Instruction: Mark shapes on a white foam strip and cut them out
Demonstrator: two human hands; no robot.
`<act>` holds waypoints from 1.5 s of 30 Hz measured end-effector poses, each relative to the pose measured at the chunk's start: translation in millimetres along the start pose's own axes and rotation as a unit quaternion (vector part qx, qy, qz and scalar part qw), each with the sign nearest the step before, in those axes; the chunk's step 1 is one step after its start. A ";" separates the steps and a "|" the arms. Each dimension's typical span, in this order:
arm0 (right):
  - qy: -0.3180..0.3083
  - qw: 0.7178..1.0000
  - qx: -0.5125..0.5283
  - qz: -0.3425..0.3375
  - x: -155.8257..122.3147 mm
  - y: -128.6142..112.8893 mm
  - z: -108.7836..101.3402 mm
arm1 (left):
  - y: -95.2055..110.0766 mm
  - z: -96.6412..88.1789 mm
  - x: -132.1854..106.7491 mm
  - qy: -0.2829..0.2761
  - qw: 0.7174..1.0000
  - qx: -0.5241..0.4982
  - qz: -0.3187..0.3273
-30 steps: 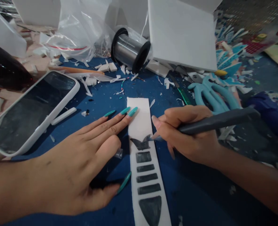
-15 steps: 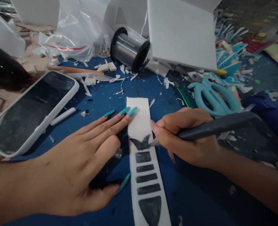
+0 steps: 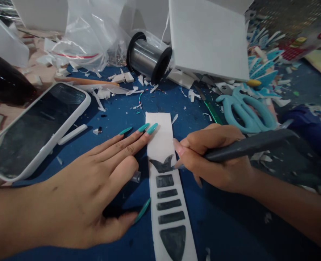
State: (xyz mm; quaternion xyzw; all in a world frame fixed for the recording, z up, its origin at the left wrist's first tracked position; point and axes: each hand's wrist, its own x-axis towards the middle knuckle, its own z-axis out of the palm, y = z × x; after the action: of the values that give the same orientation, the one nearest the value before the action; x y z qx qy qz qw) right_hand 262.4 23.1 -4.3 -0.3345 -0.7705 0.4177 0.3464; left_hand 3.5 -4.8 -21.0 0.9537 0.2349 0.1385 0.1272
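Observation:
A long white foam strip [image 3: 160, 139] lies on the blue mat [image 3: 122, 112], with several dark shapes cut or drawn along it. My left hand [image 3: 95, 188] lies flat on the mat with its fingers stretched out, the teal-nailed fingertips pressing the strip's left edge. My right hand [image 3: 215, 156] is closed round a dark grey craft knife [image 3: 253, 145]. The knife's tip touches the right edge of the dark winged shape [image 3: 163, 165] on the strip.
A phone in a white case [image 3: 35, 130] leans at the left. A spool of silver wire [image 3: 148, 58], plastic bags [image 3: 90, 32] and a white foam block [image 3: 209, 36] stand behind. Teal scissors [image 3: 244, 108] and foam scraps lie at the right.
My right hand and the knife have shifted slightly left and down along the winged shape's edge. My left hand has stayed put.

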 end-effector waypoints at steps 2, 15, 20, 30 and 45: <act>0.023 1.000 0.001 0.003 0.2 0.7 0.7 | -0.8 0.6 -0.5 0.006 1.000 0.000 0.004; 0.004 1.000 0.001 -0.022 0.4 -1.0 -0.3 | -1.5 -0.7 0.2 -0.005 1.000 0.000 0.000; 0.055 0.998 -0.016 -0.003 1.0 -0.2 2.4 | -1.0 -0.5 -3.3 0.000 1.000 0.018 0.010; 0.023 1.000 -0.013 -0.011 -0.1 -0.9 0.3 | -2.7 -1.1 -2.6 -0.018 0.999 0.030 0.017; 0.113 0.990 -0.077 0.035 -1.9 -1.0 1.7 | -5.0 -3.1 1.2 -0.011 1.000 0.028 0.010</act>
State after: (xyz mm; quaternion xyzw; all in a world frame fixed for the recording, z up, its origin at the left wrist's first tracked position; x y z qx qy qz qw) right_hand 261.8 20.5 -4.6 -0.4323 -0.7439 0.3286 0.3895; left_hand 1.4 0.6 -19.4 0.9605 0.2281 0.1224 0.1022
